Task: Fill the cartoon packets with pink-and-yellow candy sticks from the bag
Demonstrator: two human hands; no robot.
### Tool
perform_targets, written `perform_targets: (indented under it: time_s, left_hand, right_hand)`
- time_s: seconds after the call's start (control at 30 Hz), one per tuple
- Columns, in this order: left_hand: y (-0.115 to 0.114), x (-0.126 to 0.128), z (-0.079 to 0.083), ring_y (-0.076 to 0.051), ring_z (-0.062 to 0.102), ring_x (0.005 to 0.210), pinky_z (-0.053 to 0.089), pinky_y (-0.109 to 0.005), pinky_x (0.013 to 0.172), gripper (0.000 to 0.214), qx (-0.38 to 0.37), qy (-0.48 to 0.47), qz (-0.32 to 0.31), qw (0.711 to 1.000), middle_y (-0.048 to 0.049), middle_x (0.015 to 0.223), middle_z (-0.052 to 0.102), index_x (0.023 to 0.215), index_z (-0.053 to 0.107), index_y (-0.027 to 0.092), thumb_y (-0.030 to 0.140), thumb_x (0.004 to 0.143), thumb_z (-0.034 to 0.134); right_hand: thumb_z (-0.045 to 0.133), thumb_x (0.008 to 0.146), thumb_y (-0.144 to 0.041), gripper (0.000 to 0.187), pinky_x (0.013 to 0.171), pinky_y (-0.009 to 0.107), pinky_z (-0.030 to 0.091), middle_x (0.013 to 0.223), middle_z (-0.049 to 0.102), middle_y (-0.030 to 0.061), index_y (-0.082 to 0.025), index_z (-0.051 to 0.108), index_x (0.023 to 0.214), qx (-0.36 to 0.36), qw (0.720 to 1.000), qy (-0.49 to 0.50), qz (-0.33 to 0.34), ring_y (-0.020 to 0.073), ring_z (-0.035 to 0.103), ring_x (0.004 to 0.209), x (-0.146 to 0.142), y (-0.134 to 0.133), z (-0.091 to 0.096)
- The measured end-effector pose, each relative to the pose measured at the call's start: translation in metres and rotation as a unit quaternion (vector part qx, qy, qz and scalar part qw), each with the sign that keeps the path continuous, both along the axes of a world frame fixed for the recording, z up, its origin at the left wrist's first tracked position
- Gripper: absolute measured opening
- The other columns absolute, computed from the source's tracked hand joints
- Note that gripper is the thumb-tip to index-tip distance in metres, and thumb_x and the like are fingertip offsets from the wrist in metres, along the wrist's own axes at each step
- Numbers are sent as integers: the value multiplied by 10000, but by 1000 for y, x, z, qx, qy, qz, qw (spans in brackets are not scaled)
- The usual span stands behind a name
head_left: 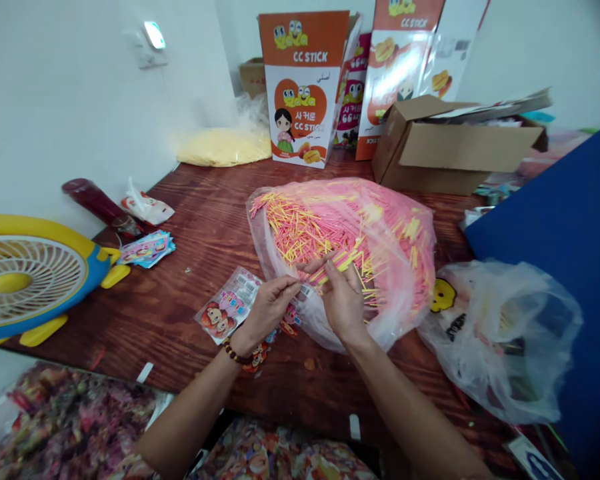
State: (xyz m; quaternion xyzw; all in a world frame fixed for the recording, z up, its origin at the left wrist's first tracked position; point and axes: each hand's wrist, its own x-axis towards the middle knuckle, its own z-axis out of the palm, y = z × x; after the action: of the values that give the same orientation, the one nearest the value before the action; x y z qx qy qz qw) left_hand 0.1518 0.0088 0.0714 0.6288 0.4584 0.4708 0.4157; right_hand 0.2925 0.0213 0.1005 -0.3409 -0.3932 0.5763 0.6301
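A large clear plastic bag (405,287) lies open on the table, full of thin pink and yellow sticks (300,230). At its near edge, my left hand (273,303) is closed in a pinch on a small printed packet (305,291) with a barcode; much of the packet is hidden. My right hand (344,300) is over the bag's opening, its fingers closed round several pink and yellow sticks that point towards the left hand. A flat printed pouch (230,303) lies left of my left hand. Small colourful packets (257,359) lie partly hidden under my left wrist.
A yellow and blue fan (35,280) stands at left, near a stack of printed packets (149,249) and a dark red bottle (97,203). Printed cartons (300,93) and an open cardboard box (460,150) stand behind. A translucent plastic bag (505,333) lies at right beside a blue panel (550,267).
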Motion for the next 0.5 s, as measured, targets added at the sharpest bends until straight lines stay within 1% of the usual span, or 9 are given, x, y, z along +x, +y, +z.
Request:
perform_targets:
  time_s: [0.1, 0.23, 0.3, 0.4, 0.43, 0.5]
  left_hand:
    - [2, 1, 2, -115, 563, 628, 442, -217, 610, 240, 8, -11, 8, 1000, -4, 709, 669, 819, 685, 160, 353, 909, 574]
    - [5, 4, 5, -124, 580, 684, 468, -227, 663, 207, 7, -26, 12, 1000, -18, 770, 693, 857, 712, 156, 331, 883, 604]
    - [5, 5, 4, -132, 593, 719, 478, -231, 685, 203, -4, -42, 17, 999, -26, 799, 705, 875, 723, 156, 330, 871, 618]
    - [6, 7, 2, -130, 590, 719, 477, -227, 676, 202, -20, -64, 26, 997, -24, 799, 703, 885, 735, 156, 331, 861, 636]
    - [7, 8, 0, -128, 589, 717, 477, -225, 674, 201, -22, -74, 27, 997, -23, 802, 704, 889, 738, 157, 329, 859, 639]
    - [9, 10, -2, -130, 599, 734, 486, -230, 693, 201, -24, -94, 26, 995, -26, 827, 711, 898, 742, 158, 326, 862, 639]
  right_hand:
    - [550, 928, -338, 145, 1057, 393, 441, 1017, 746, 24, -234, 651, 920, 7, 997, -71, 27, 190, 655, 1092, 4, -4, -2]
    - [563, 919, -319, 208, 1119, 402, 397, 1252, 685, 48, -234, 653, 1086, 8, 983, -150, 102, 197, 582, 1234, 14, -3, 3]
    - [564, 926, -337, 314, 1121, 420, 403, 1336, 637, 55, -254, 592, 1228, 21, 980, -165, 112, 200, 567, 1261, 19, 0, 6]
    - [508, 968, -369, 467, 1115, 443, 416, 1434, 556, 68, -296, 418, 1421, 71, 974, -188, 100, 199, 551, 1291, 25, 3, 8]
    - [477, 985, -378, 470, 1123, 450, 407, 1447, 543, 71, -301, 397, 1441, 90, 967, -218, 100, 200, 540, 1306, 27, 4, 9]
    - [446, 999, -395, 431, 1157, 460, 364, 1451, 540, 74, -289, 456, 1416, 128, 934, -314, 111, 209, 504, 1342, 31, 5, 10]
